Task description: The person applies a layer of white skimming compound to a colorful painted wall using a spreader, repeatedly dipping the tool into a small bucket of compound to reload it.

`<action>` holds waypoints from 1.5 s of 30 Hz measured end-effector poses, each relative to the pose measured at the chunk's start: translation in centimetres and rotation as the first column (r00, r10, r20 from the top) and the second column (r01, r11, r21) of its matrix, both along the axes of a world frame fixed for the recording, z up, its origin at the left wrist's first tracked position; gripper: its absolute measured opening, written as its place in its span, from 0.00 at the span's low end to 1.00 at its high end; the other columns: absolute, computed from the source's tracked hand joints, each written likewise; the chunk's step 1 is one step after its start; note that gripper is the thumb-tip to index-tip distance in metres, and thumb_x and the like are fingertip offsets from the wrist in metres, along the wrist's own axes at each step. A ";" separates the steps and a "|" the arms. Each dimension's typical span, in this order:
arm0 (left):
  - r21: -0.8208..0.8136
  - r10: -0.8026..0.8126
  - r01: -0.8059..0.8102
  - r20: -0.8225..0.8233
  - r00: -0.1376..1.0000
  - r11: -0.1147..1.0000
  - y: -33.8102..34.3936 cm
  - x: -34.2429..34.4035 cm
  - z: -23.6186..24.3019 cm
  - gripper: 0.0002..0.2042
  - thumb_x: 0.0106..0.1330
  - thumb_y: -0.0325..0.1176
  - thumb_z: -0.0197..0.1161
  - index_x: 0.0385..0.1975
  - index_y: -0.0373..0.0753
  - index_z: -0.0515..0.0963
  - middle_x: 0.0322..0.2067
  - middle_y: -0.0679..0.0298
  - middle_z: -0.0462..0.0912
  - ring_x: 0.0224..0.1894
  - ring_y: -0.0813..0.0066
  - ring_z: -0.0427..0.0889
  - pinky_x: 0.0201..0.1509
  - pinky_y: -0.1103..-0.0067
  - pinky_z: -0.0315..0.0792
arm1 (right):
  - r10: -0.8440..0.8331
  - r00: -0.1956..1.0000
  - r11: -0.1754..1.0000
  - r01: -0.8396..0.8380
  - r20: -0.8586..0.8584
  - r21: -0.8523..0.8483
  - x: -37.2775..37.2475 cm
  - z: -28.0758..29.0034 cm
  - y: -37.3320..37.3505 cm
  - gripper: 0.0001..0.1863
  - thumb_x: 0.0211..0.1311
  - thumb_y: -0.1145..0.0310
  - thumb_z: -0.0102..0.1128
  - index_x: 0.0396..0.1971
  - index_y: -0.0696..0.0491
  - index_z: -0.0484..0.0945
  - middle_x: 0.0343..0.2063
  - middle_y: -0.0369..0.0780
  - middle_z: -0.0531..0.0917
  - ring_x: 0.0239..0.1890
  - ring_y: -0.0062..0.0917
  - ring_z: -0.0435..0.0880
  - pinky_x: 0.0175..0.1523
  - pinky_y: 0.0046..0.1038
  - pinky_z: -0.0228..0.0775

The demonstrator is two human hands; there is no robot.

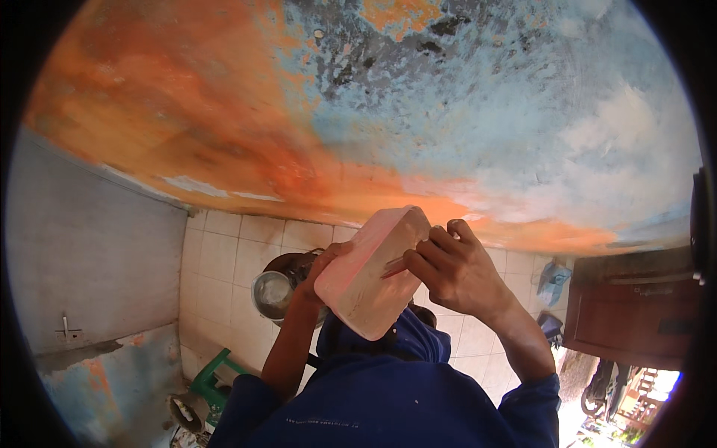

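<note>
Pink tub [362,250]: tilted, before blue shirt [396,399]; likely light, slightly flexible plastic, best held by side walls. Left hand [324,267] grips its left edge, fingers partly hidden; right hand [457,272], fingers curled, pinches slender tool [393,267] at broad face.

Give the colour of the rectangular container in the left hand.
The rectangular container is pale pink; the head view shows it.

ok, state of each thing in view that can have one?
Pink container: tilted, held, smudged.
Left hand: closed on the pink container's side.
Right hand: curled by the pink container; whether it grips anything is unclear.
Wall: patchy orange, blue, dark grey.
Round pot: open-topped; contents unclear.
Blue bag: crumpled.
</note>
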State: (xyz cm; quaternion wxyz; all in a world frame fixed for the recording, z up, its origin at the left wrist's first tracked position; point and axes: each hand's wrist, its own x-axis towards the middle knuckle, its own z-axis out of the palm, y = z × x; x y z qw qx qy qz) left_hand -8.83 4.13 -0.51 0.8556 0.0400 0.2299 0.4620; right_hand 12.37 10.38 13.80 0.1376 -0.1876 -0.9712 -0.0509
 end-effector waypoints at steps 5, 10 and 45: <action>0.019 -0.026 0.026 0.016 1.000 0.999 -0.4 0.0 -0.3 0.23 0.63 0.45 0.51 0.51 0.32 0.69 0.44 0.56 0.77 0.44 0.68 0.78 0.50 0.74 0.72 | 0.013 1.000 1.000 -0.012 0.021 -0.005 -0.5 -1.9 -0.5 0.07 0.43 0.66 0.58 0.22 0.51 0.71 0.20 0.34 0.72 0.33 0.25 0.73 0.39 0.29 0.62; 0.005 -0.022 0.022 -0.034 0.999 1.000 -0.4 0.8 -1.6 0.23 0.63 0.43 0.52 0.51 0.31 0.68 0.44 0.56 0.77 0.43 0.67 0.78 0.49 0.73 0.72 | 0.018 0.999 0.990 -0.022 -0.029 -0.139 0.0 -3.1 -0.9 0.09 0.36 0.68 0.59 0.22 0.51 0.72 0.20 0.35 0.71 0.31 0.27 0.72 0.41 0.30 0.61; -0.016 0.022 -0.018 0.297 0.955 1.000 3.1 5.4 -3.5 0.24 0.64 0.45 0.48 0.54 0.33 0.68 0.46 0.53 0.77 0.48 0.61 0.78 0.52 0.67 0.72 | -0.863 0.484 0.024 -0.245 -0.143 -0.969 7.0 -4.6 0.8 0.09 0.51 0.84 0.59 0.35 0.63 0.74 0.32 0.40 0.80 0.34 0.20 0.78 0.40 0.22 0.70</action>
